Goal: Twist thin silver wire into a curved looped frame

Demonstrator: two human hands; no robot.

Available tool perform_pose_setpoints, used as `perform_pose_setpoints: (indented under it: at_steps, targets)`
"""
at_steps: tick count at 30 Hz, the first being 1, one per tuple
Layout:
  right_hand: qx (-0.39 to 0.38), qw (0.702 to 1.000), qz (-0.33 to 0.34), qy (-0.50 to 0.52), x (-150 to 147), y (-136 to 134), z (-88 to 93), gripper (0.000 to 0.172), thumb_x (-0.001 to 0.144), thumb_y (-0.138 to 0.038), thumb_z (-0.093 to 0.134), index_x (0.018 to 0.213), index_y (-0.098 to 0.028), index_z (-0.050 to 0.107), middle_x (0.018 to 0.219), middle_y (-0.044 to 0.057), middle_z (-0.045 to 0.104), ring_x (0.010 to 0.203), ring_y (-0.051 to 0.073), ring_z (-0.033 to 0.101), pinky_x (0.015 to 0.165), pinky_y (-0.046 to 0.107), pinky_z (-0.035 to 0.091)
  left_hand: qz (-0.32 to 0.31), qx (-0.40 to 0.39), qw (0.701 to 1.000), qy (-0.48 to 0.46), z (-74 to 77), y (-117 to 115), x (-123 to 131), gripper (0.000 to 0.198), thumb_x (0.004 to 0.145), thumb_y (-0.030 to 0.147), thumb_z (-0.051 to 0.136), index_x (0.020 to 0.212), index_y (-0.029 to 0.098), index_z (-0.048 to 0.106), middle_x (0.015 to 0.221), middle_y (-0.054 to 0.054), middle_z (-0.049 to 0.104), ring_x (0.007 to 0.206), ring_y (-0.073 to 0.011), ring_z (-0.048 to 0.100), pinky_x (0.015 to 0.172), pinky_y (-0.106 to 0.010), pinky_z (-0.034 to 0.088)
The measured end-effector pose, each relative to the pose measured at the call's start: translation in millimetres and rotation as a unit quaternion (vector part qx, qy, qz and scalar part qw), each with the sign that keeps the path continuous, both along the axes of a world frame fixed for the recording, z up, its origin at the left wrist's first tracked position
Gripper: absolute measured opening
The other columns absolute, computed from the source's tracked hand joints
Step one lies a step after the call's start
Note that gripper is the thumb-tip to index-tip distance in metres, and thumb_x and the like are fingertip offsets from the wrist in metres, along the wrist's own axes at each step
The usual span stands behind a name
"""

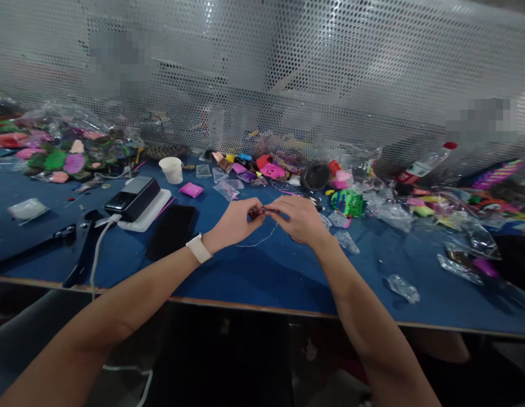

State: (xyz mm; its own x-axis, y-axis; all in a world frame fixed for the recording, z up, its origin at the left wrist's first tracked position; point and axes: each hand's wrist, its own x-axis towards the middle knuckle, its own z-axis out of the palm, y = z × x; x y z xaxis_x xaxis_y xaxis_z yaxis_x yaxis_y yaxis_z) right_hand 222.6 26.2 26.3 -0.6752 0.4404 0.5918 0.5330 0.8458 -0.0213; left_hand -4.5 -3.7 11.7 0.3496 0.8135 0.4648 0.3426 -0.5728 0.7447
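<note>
Close together over the blue table, my left hand [239,221] and my right hand [302,217] meet at the fingertips. A small dark piece [257,212] shows between the pinched fingers of my left hand; its kind is too small to make out. From the fingers of my right hand a thin clear string [266,238] curves down and to the left over the table. The fingertips partly cover where string and dark piece meet. A pale band [198,249] is on my left wrist.
Left of my hands lie a black phone [171,232], a black device [133,199] on a white base with a cable, and black straps [82,243]. A paper cup [171,169], colourful clay packets [271,169], a green clay piece [348,203] and a bottle [427,164] line the back before a perforated metal screen [228,73].
</note>
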Motion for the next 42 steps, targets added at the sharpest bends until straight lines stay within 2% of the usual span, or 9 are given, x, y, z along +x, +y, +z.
perform_pose_setpoints:
  at_steps: [7, 11, 17, 22, 28, 33, 37, 42]
  targets:
    - [0.000, 0.999, 0.012, -0.034, 4.0, 2.6, -0.3, 0.025, 0.115, -0.036, 0.057, 0.111, -0.022, 0.078, 0.101, 0.008, 0.081, 0.088, 0.023, 0.072, 0.080, 0.038, 0.052, 0.005, 0.031, 0.999, 0.028, -1.0, -0.5, 0.1, 0.008, 0.096, 0.023, 0.067, 0.089, 0.020, 0.066, 0.082, -0.003, 0.073, 0.073, -0.0153, 0.066, 0.071, -0.029, 0.049]
    - [-0.005, 1.000, 0.000, -0.026, 3.5, 4.1, -3.1, 0.028, 0.116, -0.038, 0.055, 0.112, -0.023, 0.078, 0.099, 0.008, 0.080, 0.084, 0.022, 0.069, 0.079, 0.037, 0.052, 0.011, 0.020, 1.000, 0.012, 1.4, -1.0, 0.7, 0.006, 0.092, 0.021, 0.068, 0.087, 0.020, 0.066, 0.080, -0.001, 0.073, 0.071, -0.0142, 0.064, 0.070, -0.029, 0.049]
    - [-0.030, 0.999, 0.005, 0.040, 3.5, 4.2, -7.1, 0.023, 0.115, -0.034, 0.057, 0.120, -0.026, 0.078, 0.097, 0.005, 0.079, 0.085, 0.021, 0.072, 0.080, 0.035, 0.055, -0.026, -0.078, 0.995, -0.060, 6.5, -0.7, 0.6, 0.011, 0.093, 0.026, 0.070, 0.084, 0.020, 0.071, 0.073, 0.000, 0.071, 0.067, -0.0140, 0.064, 0.066, -0.029, 0.051]
    - [-0.074, 0.996, 0.024, 0.040, 3.5, -1.6, 0.1, 0.028, 0.113, -0.026, 0.056, 0.132, -0.029, 0.076, 0.105, 0.005, 0.081, 0.091, 0.021, 0.075, 0.080, 0.036, 0.060, -0.047, -0.160, 0.979, -0.113, 7.9, 0.8, 0.2, 0.013, 0.094, 0.025, 0.071, 0.082, 0.020, 0.072, 0.071, -0.001, 0.071, 0.062, -0.0131, 0.063, 0.061, -0.028, 0.051]
    - [-0.051, 0.996, 0.006, 0.077, -3.2, -7.9, 2.4, 0.024, 0.111, -0.025, 0.058, 0.121, -0.026, 0.080, 0.100, 0.006, 0.083, 0.087, 0.022, 0.077, 0.078, 0.037, 0.061, -0.072, -0.215, 0.967, -0.114, 9.3, 0.3, -0.6, 0.011, 0.092, 0.023, 0.073, 0.081, 0.020, 0.076, 0.084, -0.005, 0.079, 0.065, -0.0118, 0.062, 0.060, -0.027, 0.051]
    - [-0.055, 0.996, -0.005, 0.072, -5.8, -9.3, 1.9, 0.024, 0.111, -0.024, 0.057, 0.119, -0.026, 0.080, 0.100, 0.006, 0.082, 0.085, 0.022, 0.076, 0.078, 0.037, 0.060, -0.074, -0.219, 0.964, -0.130, 8.0, 1.1, -0.2, 0.009, 0.086, 0.018, 0.071, 0.078, 0.020, 0.075, 0.084, -0.004, 0.080, 0.067, -0.0123, 0.063, 0.061, -0.026, 0.051]
    - [-0.070, 0.996, 0.006, 0.050, -3.8, -9.6, 4.8, 0.023, 0.109, -0.023, 0.059, 0.120, -0.025, 0.079, 0.097, 0.006, 0.080, 0.078, 0.020, 0.071, 0.074, 0.036, 0.057, -0.088, -0.206, 0.968, -0.116, 6.9, 0.0, 0.1, 0.010, 0.087, 0.019, 0.070, 0.079, 0.020, 0.075, 0.080, -0.004, 0.078, 0.065, -0.0122, 0.063, 0.062, -0.028, 0.053]
    - [-0.077, 0.997, 0.032, -0.003, 1.5, -6.6, 7.5, 0.027, 0.110, -0.022, 0.057, 0.129, -0.026, 0.077, 0.102, 0.006, 0.078, 0.085, 0.020, 0.070, 0.076, 0.035, 0.056, -0.096, -0.206, 0.970, -0.092, 5.2, -3.1, 1.1, 0.009, 0.089, 0.020, 0.070, 0.081, 0.020, 0.075, 0.077, -0.003, 0.075, 0.066, -0.0130, 0.064, 0.063, -0.029, 0.054]
